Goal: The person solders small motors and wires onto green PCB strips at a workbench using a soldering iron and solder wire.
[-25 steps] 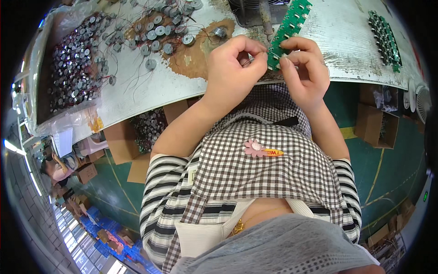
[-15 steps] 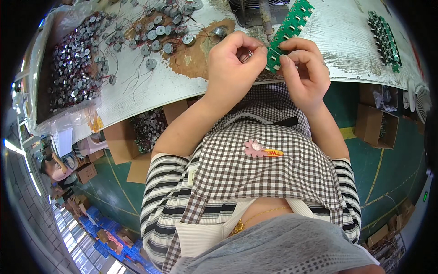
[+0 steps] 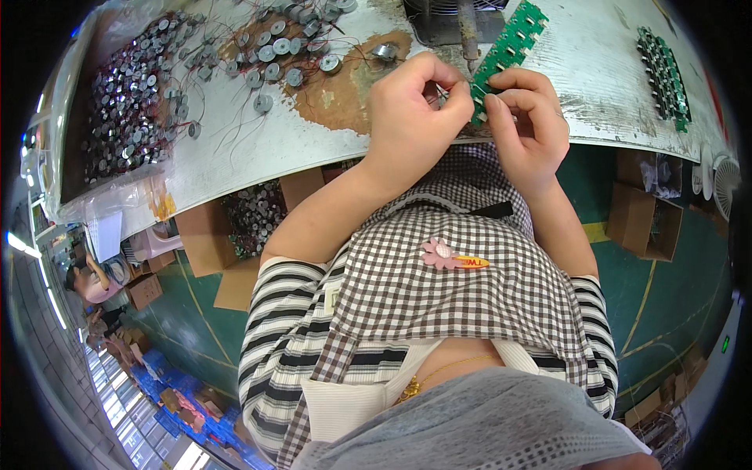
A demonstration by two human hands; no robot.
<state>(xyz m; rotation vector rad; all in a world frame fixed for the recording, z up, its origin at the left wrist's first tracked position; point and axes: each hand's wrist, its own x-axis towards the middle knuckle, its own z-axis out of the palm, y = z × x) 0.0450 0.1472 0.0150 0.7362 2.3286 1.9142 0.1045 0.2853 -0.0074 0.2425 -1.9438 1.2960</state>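
Note:
A long green circuit board slants over the near edge of the workbench, small pale connectors lined along it. My right hand is closed on its lower part, thumb in front and fingers behind. Pressed together at the board's lower left edge, the thumb and forefinger of my left hand pinch what look like thin wires; their tips hide most of them. Just beyond that hand lies a small round motor with thin leads. More silver motors with wires are scattered to the left.
A plastic-lined box full of motors stands at the left. Behind the board are a metal post and a dark fan. Stacked green boards lie at the right. Cardboard boxes sit below; a person is far left.
Both hands and the board have shifted slightly right in the picture, as has the nearby bench. My left fingertips stay against the board's edge, and my right hand keeps its grip.

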